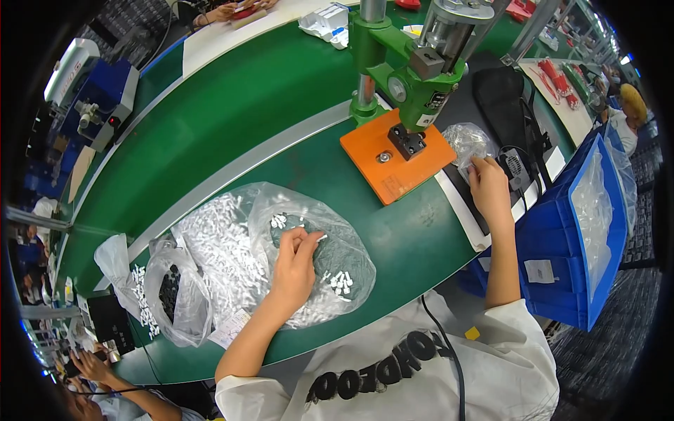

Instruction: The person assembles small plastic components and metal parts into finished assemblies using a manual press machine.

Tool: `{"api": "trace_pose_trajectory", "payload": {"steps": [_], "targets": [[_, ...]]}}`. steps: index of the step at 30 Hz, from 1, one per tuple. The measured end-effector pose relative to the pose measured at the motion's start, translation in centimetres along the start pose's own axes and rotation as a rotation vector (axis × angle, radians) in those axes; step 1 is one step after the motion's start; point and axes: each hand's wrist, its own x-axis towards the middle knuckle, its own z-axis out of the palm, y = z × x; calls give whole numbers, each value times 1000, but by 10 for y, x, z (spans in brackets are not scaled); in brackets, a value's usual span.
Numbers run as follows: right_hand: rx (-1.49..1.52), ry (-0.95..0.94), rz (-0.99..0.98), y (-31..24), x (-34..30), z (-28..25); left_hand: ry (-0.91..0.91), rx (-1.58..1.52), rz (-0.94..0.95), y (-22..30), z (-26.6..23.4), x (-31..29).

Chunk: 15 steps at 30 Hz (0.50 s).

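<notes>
My left hand [295, 268] is over the mouth of a large clear plastic bag [358, 242] on the green bench. Thumb and forefinger pinch a small white plastic piece [322, 238]. The bag's left side is full of similar white pieces [221, 235], and a loose cluster [341, 283] lies by its right edge. To the right, my right hand [489, 184] has its fingers curled together at the edge of a smaller clear bag [469, 142]. Whatever those fingertips grip is too hidden to name. Between the hands stands a green press [421, 91] with an orange base plate [379, 158] and a black fixture [407, 140].
A bag with dark pieces [168, 291] stands left of the white ones. At the right are a black bag [500, 98] and a blue crate [562, 259] lined with plastic. A metal ledge [232, 165] curves behind the bench. Other people work at the far edges.
</notes>
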Motion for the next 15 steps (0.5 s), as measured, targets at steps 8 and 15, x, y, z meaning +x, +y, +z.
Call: {"api": "trace_pose_trajectory", "payload": {"steps": [8, 15], "targets": [[76, -9, 64, 5, 4, 6, -25, 2, 9, -2, -3, 0], [68, -14, 50, 6, 3, 6, 0, -39, 31, 1, -6, 3]]}}
